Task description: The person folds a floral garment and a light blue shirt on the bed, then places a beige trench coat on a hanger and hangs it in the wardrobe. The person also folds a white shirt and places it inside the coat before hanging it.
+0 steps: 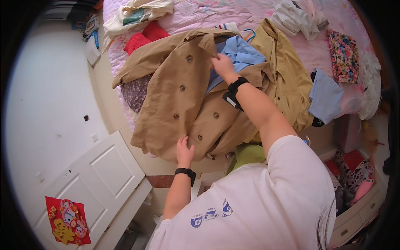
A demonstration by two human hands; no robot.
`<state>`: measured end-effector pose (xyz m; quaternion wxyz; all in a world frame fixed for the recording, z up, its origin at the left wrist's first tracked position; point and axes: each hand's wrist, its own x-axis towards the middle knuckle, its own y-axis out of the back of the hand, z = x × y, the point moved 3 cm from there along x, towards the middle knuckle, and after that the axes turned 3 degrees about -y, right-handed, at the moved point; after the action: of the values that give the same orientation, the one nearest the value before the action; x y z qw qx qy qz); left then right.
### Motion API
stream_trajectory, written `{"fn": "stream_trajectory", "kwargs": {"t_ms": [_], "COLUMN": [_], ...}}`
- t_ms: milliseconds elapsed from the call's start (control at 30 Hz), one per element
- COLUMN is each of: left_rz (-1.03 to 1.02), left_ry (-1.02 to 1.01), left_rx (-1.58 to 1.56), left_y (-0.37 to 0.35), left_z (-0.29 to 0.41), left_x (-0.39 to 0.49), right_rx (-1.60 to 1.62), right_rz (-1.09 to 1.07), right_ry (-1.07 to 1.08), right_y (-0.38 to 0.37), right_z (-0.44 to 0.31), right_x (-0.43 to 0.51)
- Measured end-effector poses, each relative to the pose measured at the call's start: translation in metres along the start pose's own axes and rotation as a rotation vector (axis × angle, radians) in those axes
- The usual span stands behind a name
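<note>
A tan trench coat (168,84) with dark buttons lies spread over the bed's near edge, its collar away from me. My right hand (223,65) grips the coat's front edge just below the collar. At the lower front, my left hand (185,151) touches the hem; whether its fingers pinch the cloth is hard to tell. Between the coat's fronts shows a light blue collared shirt (239,51). Partly under the coat, on its right, lies a khaki button-front garment (281,78), with a blue hanger hook (250,35) by its collar.
The bed (212,14) has a pink floral cover. On it lie red cloth (147,37), a cream garment (140,15), white clothing (293,20), folded floral fabric (343,56) and folded blue cloth (325,95). A white door (103,175) stands left; an open drawer (359,215) holds clothes at right.
</note>
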<state>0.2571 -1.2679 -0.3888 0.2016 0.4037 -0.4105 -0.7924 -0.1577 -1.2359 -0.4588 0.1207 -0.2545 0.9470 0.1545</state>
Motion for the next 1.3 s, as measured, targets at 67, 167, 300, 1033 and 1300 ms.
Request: {"fn": "stream_trajectory", "kwargs": {"t_ms": [67, 167, 300, 1033, 1300], "left_rz": [-0.051, -0.147, -0.229, 0.268, 0.27], "left_ry": [0.02, 0.115, 0.234, 0.111, 0.144], "left_rx": [-0.027, -0.031, -0.038, -0.567, -0.705], "left_y": [0.0, -0.003, -0.01, -0.07, -0.099], "left_z": [-0.008, -0.024, -0.045, -0.077, -0.104], "left_x": [-0.017, -0.042, -0.076, -0.335, -0.369], "right_rx": [-0.289, -0.614, -0.632, -0.882, -0.864], "right_rz": [0.07, -0.045, 0.059, -0.305, -0.354], "right_ry": [-0.183, -0.458, -0.101, 0.209, 0.227], "right_y": [0.023, 0.046, 0.044, 0.161, 0.171], "right_z": [0.011, 0.023, 0.005, 0.071, 0.063], "right_x": [-0.003, -0.023, -0.059, -0.403, -0.442]}}
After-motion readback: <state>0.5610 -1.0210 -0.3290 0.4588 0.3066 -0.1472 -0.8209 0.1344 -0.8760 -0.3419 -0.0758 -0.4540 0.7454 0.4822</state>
